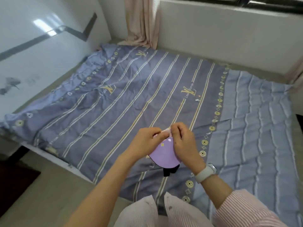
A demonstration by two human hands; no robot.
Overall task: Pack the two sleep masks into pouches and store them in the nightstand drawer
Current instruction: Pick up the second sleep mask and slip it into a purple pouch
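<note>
A lilac sleep mask (164,154) with a small yellow and white print hangs in the air above the near part of the bed. A black strap (170,172) dangles below it. My left hand (144,141) and my right hand (183,141) both pinch a pale pink edge (166,132) at the top of it; whether that edge belongs to a pouch or to the mask I cannot tell. The second mask, any separate pouch and the nightstand are not in view.
The bed's blue-purple striped quilt (131,99) fills the middle, with a lighter blue quilted part (255,131) on the right. A glossy white headboard wall (41,46) stands at left, a pink curtain (141,22) at the back. Beige floor (49,185) lies at lower left.
</note>
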